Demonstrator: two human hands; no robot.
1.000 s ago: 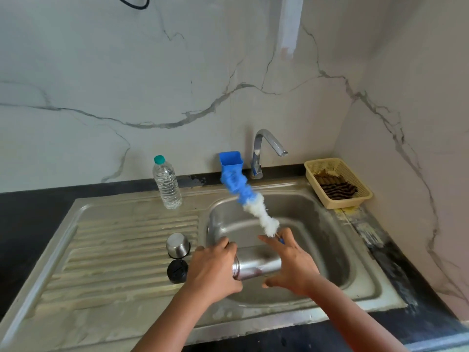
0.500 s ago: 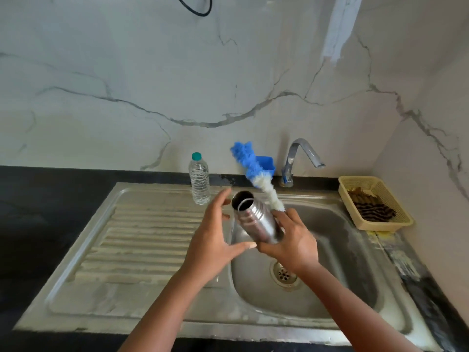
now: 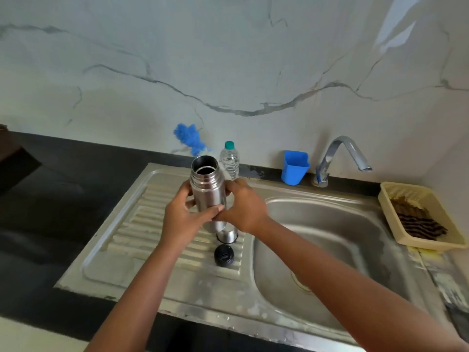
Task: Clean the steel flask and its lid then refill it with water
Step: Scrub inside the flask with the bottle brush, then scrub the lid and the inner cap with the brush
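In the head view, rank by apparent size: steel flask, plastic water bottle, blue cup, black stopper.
1. steel flask, though it is held up nearer the camera, which inflates it.
2. and 3. plastic water bottle and blue cup: too alike to rank; the flask hides part of the bottle.
4. black stopper.

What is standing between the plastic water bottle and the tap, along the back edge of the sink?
In the head view, a blue plastic cup stands between the water bottle and the tap, on the dark counter strip against the wall.
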